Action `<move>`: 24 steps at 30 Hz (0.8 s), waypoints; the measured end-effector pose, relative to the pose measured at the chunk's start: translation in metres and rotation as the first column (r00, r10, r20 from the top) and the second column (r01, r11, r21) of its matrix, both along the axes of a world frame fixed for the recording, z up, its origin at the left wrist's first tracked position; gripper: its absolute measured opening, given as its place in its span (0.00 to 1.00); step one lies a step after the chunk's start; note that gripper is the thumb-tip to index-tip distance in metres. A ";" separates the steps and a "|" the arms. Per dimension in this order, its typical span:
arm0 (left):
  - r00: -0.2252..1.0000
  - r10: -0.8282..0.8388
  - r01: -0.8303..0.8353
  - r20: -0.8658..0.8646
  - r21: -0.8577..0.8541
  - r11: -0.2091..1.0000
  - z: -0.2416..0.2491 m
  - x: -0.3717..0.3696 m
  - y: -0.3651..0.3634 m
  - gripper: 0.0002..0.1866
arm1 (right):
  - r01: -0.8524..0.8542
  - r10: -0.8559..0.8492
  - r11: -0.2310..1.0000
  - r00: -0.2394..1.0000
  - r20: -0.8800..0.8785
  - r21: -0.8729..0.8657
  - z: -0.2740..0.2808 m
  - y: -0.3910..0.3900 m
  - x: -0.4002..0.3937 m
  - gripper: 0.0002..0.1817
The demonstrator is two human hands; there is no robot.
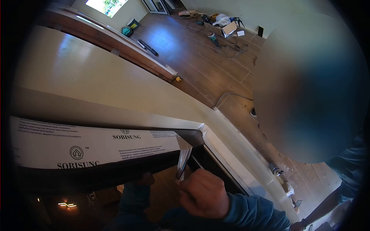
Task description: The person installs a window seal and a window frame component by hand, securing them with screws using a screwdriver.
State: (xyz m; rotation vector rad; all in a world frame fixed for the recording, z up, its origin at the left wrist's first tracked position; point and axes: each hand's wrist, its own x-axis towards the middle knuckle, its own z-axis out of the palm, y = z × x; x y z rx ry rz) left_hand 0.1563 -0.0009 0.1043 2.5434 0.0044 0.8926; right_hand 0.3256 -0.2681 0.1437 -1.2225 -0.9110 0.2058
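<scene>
A black window frame runs across the lower left, its face covered by white protective film printed with "SOBISUNG". At the frame's right corner a strip of this film hangs loose and crumpled. My right hand is closed, pinching the lower end of that loose strip. Deep in shadow, my left hand is at the frame's lower edge, left of my right hand. Its fingers are mostly hidden, so their grip does not show. Both of my sleeves are blue.
A person in a blue top stands close on the right, partly blurred. A cardboard box with tools is on the tiled floor behind the wall, near a power tool with its cord. A metal cylindrical part is at the sill.
</scene>
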 end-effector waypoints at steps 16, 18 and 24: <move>1.000 0.021 -0.019 -0.020 0.095 0.995 0.000 0.006 -0.001 0.30 | -0.077 0.075 0.863 0.997 -0.023 -0.499 -0.124 0.032 0.080 0.19; 0.999 0.025 -0.021 -0.029 0.105 0.994 0.000 0.005 -0.002 0.30 | -0.019 0.089 0.841 0.990 0.105 -0.540 -0.125 0.033 0.081 0.18; 0.999 0.019 -0.015 -0.027 0.126 0.992 0.001 0.006 -0.008 0.30 | 0.009 0.095 0.867 0.978 0.184 -0.498 -0.137 0.037 0.087 0.13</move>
